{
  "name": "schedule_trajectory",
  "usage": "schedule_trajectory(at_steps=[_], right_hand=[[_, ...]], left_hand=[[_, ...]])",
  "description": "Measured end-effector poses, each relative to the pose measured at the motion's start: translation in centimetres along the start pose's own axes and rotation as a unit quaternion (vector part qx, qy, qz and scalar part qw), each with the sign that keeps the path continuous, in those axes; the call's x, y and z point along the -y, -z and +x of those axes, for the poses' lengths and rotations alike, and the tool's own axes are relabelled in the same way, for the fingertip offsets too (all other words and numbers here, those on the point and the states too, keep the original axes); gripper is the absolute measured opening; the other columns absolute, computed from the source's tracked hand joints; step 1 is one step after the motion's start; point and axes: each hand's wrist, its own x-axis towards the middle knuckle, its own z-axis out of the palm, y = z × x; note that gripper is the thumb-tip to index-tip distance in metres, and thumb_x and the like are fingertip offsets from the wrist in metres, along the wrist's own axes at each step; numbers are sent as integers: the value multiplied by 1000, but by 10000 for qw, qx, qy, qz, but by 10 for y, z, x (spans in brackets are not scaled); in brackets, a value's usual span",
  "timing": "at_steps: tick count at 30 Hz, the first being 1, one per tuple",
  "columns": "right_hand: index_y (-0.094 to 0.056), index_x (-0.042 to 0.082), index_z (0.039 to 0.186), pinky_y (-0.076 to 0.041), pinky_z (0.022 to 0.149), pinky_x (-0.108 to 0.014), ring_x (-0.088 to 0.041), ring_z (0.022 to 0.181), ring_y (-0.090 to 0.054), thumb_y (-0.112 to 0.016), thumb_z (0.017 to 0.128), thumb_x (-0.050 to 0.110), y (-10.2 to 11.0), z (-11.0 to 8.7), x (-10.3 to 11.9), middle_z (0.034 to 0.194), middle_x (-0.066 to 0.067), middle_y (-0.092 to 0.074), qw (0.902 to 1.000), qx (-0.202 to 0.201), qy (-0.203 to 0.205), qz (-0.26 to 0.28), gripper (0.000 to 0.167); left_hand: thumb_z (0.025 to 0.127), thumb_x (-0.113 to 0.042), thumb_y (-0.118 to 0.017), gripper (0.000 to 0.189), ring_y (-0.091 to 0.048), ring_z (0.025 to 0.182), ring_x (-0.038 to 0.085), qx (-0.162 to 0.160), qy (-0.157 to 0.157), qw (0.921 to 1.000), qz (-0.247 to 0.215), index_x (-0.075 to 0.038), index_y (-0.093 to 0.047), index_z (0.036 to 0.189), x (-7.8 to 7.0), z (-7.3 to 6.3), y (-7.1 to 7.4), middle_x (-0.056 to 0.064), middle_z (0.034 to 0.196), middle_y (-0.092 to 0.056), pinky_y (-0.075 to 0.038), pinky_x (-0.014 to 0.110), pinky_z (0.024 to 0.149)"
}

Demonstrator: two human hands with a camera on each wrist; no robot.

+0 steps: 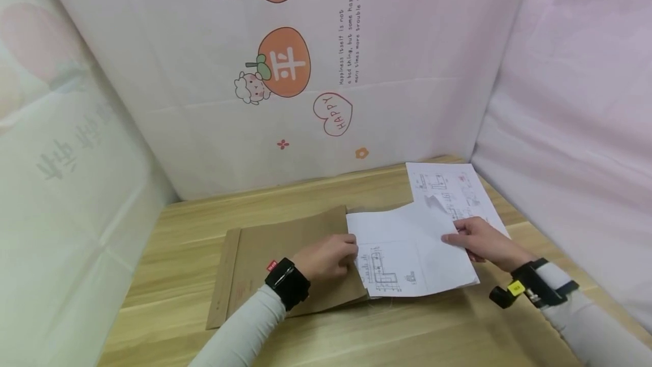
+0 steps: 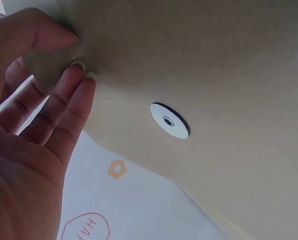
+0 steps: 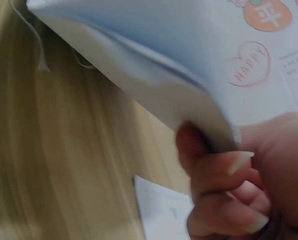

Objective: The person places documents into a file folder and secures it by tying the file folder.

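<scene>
A brown kraft-paper document envelope (image 1: 290, 248) lies on the table, its mouth to the right. My left hand (image 1: 326, 256) pinches the edge of its upper flap by the mouth; the left wrist view shows thumb and fingertips (image 2: 81, 82) against the brown paper, near a white round button (image 2: 169, 121). White sheets with printed technical drawings (image 1: 392, 259) stick out from the mouth, their left part hidden inside. With thumb and fingers, my right hand (image 1: 486, 240) pinches the sheets' right edge, which bends upward in the right wrist view (image 3: 179, 95).
Another printed sheet (image 1: 471, 191) lies at the back right, partly behind the held sheets. A white string (image 3: 36, 37) hangs by the envelope's mouth. Printed white cloth (image 1: 204, 118) encloses the wooden table (image 1: 173, 265) at the back and both sides.
</scene>
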Motion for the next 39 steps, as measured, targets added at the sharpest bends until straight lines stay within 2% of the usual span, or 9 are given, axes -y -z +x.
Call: schedule_trajectory(at_steps=[5,10,15,20,23,26,33,36,39], right_hand=[[-55,0,92,-34,43,-25,-13,48,-43,-67,100,30,-20,11,1,67,-4,-61,9997,-173,-90,155,33],[-51,0,89,-37,46,-27,-16,52,-48,-64,102,28,-33,16,4,70,-6,-63,9996,-61,-20,267,34],[-57,-1,97,-43,47,-31,-17,56,-55,-64,102,28,-33,18,11,82,-11,-71,9997,102,138,171,31],[-65,0,108,-41,43,-31,-13,50,-51,-64,102,27,-23,22,16,82,-13,-73,9983,283,510,73,28],[-67,0,113,-38,41,-31,-11,48,-49,-62,103,25,-20,23,16,83,-15,-74,9966,473,651,198,27],[-67,0,115,-38,41,-30,-11,48,-48,-62,104,25,-21,24,12,86,-16,-75,9957,617,611,337,28],[-68,2,119,-35,41,-31,-11,50,-51,-60,105,25,-27,24,3,97,-16,-77,9950,700,534,474,28],[-68,3,120,-35,41,-33,-12,50,-51,-60,105,25,-27,25,2,98,-16,-77,9949,704,574,445,28],[-68,4,118,-36,41,-33,-12,50,-51,-59,105,26,-27,26,3,97,-15,-77,9950,706,587,390,27]], left_hand=[[77,-1,-81,31,-45,77,6,-11,-87,9999,-68,-17,-54,79,-1,2,-3,-7,88,-46,-35,14,65],[76,-1,-80,31,-45,76,6,-73,-71,9999,-65,-17,-54,77,0,3,-4,-7,86,-47,-34,14,64],[76,1,-79,30,-45,72,4,-44,-93,9999,-132,-18,-56,74,2,2,-3,-10,79,-51,-36,14,63],[76,3,-74,29,-46,65,2,-71,-91,9998,-187,-21,-58,69,0,1,-2,-13,70,-53,-36,14,60],[76,4,-70,29,-46,64,2,-66,-47,10000,42,-21,-59,68,-4,3,-1,-13,68,-52,-37,15,60],[79,3,-69,27,-46,65,4,100,74,9990,423,-22,-62,70,-8,5,-3,-13,71,-51,-38,17,60],[89,-3,-70,19,-46,67,10,704,720,9885,1130,-22,-72,86,-5,13,-9,-9,78,-48,-39,22,61],[89,-3,-70,20,-45,66,10,635,791,9875,1206,-21,-73,81,0,16,-10,-8,78,-48,-38,22,60],[89,-1,-70,25,-44,65,9,434,673,9919,989,-20,-70,72,5,18,-9,-8,76,-48,-36,20,59]])
